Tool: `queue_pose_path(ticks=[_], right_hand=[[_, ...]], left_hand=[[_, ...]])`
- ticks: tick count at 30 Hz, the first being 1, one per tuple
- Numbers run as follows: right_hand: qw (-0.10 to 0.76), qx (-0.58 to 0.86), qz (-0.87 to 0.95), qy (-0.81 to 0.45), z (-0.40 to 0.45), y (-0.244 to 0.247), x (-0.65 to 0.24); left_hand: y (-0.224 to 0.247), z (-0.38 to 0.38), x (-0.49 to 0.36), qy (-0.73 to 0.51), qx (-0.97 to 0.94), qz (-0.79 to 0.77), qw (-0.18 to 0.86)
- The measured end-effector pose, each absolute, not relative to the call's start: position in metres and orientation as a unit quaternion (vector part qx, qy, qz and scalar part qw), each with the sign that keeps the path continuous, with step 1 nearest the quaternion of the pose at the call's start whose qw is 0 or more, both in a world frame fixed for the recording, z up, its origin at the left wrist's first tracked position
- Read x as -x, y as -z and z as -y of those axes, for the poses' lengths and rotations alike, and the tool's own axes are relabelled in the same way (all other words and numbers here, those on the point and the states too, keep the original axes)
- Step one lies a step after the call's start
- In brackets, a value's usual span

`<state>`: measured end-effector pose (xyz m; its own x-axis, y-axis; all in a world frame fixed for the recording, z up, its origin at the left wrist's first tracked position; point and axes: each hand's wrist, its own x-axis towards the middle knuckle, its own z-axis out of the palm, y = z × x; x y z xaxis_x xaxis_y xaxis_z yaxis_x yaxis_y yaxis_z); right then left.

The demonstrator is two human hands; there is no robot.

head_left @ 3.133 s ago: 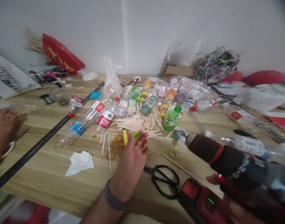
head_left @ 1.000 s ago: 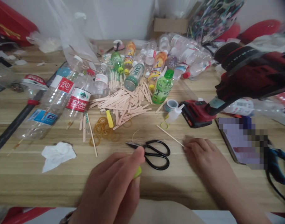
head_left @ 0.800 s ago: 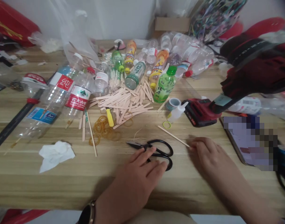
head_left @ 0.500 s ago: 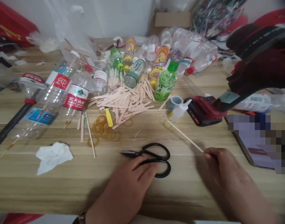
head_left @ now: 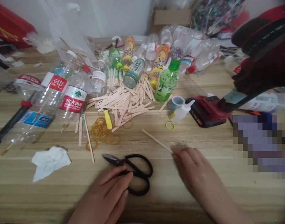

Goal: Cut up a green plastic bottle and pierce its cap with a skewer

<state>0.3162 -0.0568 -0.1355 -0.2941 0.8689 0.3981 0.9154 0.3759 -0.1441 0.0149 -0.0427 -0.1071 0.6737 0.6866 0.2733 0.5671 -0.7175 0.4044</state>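
My left hand (head_left: 107,189) is at the near side of the black-handled scissors (head_left: 119,162), its fingers closed over part of the lower handle loop. The scissors lie on the table with blades together, tips towards the left. To the right, my right hand (head_left: 191,168) pinches one end of a thin wooden stick (head_left: 157,141), slightly blurred. That stick slants up and left over the wood, its free end clear of the other things. Beyond it lie a small yellow-green ring (head_left: 170,125) and a white glue bottle (head_left: 181,112) with a pointed nozzle.
Flat wooden sticks (head_left: 123,102) lie heaped mid-table, near tan rubber bands (head_left: 99,129) and a yellow-handled tool (head_left: 107,119). Plastic bottles (head_left: 73,99) crowd the left and back. A crumpled tissue (head_left: 51,160) lies left; a red-and-black power tool (head_left: 209,109) stands right.
My left hand and the scissors have shifted left and towards me. My right hand has carried the wooden stick left, away from the yellow-green ring, which stays on the table.
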Motion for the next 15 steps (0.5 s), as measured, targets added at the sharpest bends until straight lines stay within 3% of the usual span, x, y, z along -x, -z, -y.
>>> queue_pose_path(ticks=[3,5,10,12,15], right_hand=[[0.180,0.585,0.780,0.132,0.054,0.132,-0.341],[0.185,0.604,0.766,0.121,0.060,0.125,-0.350],[0.228,0.616,0.754,0.010,0.085,0.103,-0.338],[0.249,0.594,0.765,0.002,0.091,0.098,-0.330],[0.265,0.567,0.780,-0.011,0.095,0.096,-0.323]], left_hand=[[0.099,0.033,-0.037,-0.192,-0.903,-0.341,0.175],[0.094,0.028,-0.051,-0.213,-0.878,-0.364,0.227],[0.086,0.019,-0.075,-0.314,-0.605,-0.533,0.501],[0.084,0.015,-0.081,-0.352,-0.472,-0.526,0.614],[0.083,0.009,-0.088,-0.430,-0.322,-0.485,0.690]])
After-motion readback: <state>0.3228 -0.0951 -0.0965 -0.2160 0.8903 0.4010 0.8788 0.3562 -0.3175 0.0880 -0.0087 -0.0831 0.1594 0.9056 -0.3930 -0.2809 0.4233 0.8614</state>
